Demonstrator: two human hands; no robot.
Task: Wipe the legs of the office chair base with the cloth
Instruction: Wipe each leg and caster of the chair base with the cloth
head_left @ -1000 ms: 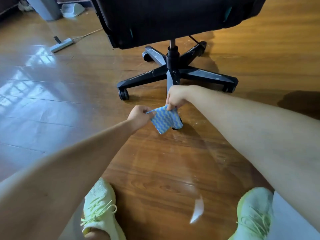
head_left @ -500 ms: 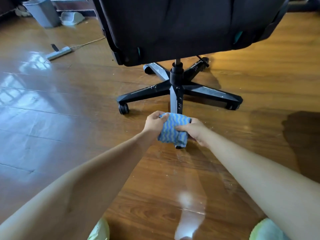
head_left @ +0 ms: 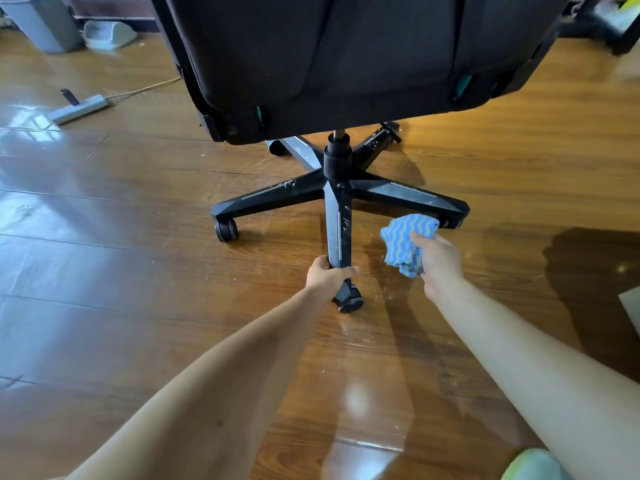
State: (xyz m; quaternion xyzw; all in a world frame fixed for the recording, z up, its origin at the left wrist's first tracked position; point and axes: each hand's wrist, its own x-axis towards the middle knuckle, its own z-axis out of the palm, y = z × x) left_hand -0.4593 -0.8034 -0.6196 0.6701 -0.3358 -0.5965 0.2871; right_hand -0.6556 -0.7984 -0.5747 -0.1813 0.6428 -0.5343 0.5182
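A black office chair base (head_left: 337, 183) with several star-shaped legs stands on the wooden floor, under a black seat (head_left: 346, 57). White specks dot the legs. The nearest leg (head_left: 338, 230) points toward me, ending in a caster (head_left: 349, 301). My left hand (head_left: 327, 275) grips this leg near its outer end. My right hand (head_left: 438, 263) holds a bunched blue cloth with wavy stripes (head_left: 407, 240) in the air, to the right of that leg and in front of the right-hand leg (head_left: 412, 197).
A power strip (head_left: 78, 107) with a cord lies on the floor at the far left. A grey bin (head_left: 41, 24) and a pale dustpan-like item (head_left: 109, 32) stand at the back left. My light green shoe (head_left: 533, 464) shows at the bottom right.
My left hand let go of the cloth and took hold of the nearest leg. My right hand carried the bunched cloth off that leg to the right. The camera moved closer.
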